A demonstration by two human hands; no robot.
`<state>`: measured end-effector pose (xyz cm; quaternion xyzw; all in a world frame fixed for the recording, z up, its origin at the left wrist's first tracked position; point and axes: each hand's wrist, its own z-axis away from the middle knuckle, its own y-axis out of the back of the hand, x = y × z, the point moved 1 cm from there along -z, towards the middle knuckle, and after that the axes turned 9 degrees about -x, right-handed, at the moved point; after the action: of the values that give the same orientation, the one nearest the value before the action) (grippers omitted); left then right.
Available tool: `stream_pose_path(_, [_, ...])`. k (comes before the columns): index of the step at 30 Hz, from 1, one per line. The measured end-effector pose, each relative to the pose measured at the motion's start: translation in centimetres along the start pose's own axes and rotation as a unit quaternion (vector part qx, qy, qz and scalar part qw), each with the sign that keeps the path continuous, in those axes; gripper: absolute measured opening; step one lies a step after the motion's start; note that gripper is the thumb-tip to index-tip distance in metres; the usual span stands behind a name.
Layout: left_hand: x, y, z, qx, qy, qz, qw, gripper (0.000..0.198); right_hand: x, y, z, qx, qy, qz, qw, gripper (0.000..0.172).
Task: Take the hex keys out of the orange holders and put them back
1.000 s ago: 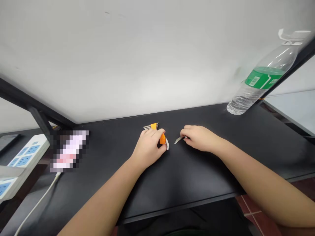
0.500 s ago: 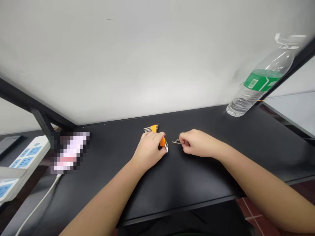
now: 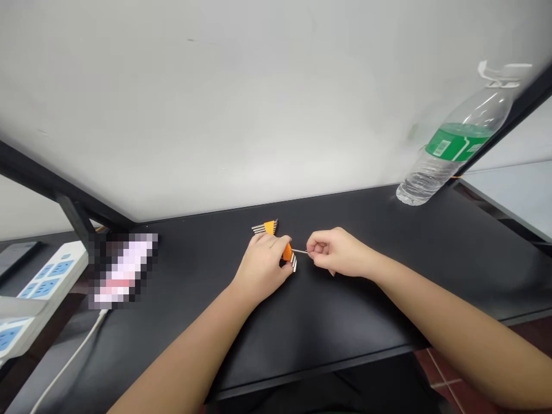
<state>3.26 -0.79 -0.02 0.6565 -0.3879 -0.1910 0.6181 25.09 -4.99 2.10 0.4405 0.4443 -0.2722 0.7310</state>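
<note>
My left hand (image 3: 264, 265) is closed round an orange holder (image 3: 287, 252), with several short metal key ends (image 3: 294, 263) sticking out at its right side. A thin metal hex key (image 3: 300, 251) spans from the holder to the fingertips of my right hand (image 3: 330, 251), which pinch it. Just beyond my left hand, a second orange holder (image 3: 269, 227) with several metal keys lies on the black table (image 3: 345, 316). My left fingers hide part of the held holder.
A large water bottle (image 3: 446, 152) with a green label stands at the back right by the wall. On the left are a pixelated object (image 3: 125, 270) with a white cable (image 3: 71, 359) and a white power strip (image 3: 47, 287). Black frame bars flank the table.
My right hand has moved left, bringing the key it pinches up to the orange holder. My left hand has barely shifted and still grips the holder.
</note>
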Motion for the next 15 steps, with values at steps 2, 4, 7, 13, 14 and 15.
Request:
stream_pose_path(2, [0.3,0.1,0.0,0.003,-0.007,-0.002,1.000,0.036,0.1,-0.4,-0.3,0.005,-0.004,-0.090,0.996,0.007])
stream_pose_path(4, [0.8,0.3,0.1,0.013,-0.018,0.005,1.000,0.033,0.2,-1.1,-0.7,0.004,0.000,-0.182,0.983,0.016])
stream_pose_path(7, [1.5,0.2,0.2,0.031,-0.031,0.024,0.999,0.025,0.2,-2.3,-1.5,0.002,0.004,-0.249,0.969,0.028])
stream_pose_path(13, [1.1,0.0,0.2,0.045,-0.023,0.032,0.998,0.037,0.4,-1.6,-1.6,0.039,-0.008,-0.109,0.993,0.038])
stream_pose_path(14, [0.9,0.1,0.1,0.047,-0.018,0.029,0.998,0.040,0.4,-0.9,-1.3,0.041,-0.004,-0.072,0.997,0.038])
stream_pose_path(15, [0.6,0.1,0.1,0.046,-0.012,0.025,0.999,0.042,0.5,-0.1,-1.0,0.057,0.005,-0.020,0.998,0.036])
